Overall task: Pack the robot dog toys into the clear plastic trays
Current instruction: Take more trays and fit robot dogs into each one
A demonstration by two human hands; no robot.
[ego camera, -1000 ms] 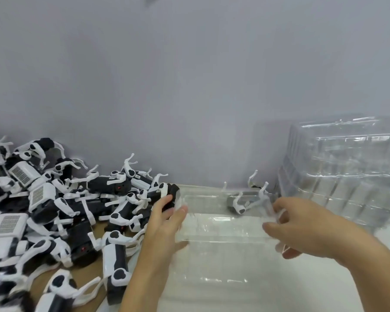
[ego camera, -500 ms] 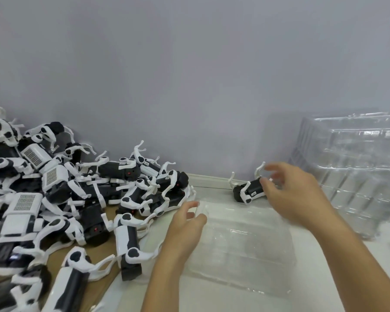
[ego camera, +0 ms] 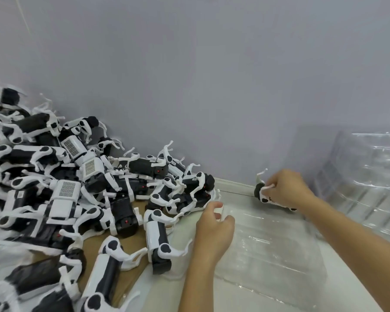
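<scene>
White bench [ego camera: 245, 298] meets grey wall [ego camera: 212, 86]; toy heap [ego camera: 77, 199] fills lower left. Right hand [ego camera: 286, 191] grips one robot dog [ego camera: 262, 194]; left hand [ego camera: 214, 233] pinches the clear tray [ego camera: 275, 248] edge.

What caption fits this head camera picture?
Right hand grips a toy dog; left hand holds the clear tray.

You are at a packing station in a small factory or workshop. A heap of identical black-and-white robot dog toys [ego camera: 81, 199] lies piled on brown cardboard [ego camera: 131, 251] to your left, a tall stack of clear plastic trays [ego camera: 365, 183] stands to your right, and the white bench [ego camera: 351, 296] runs up against a bare grey wall [ego camera: 212, 75].
</scene>
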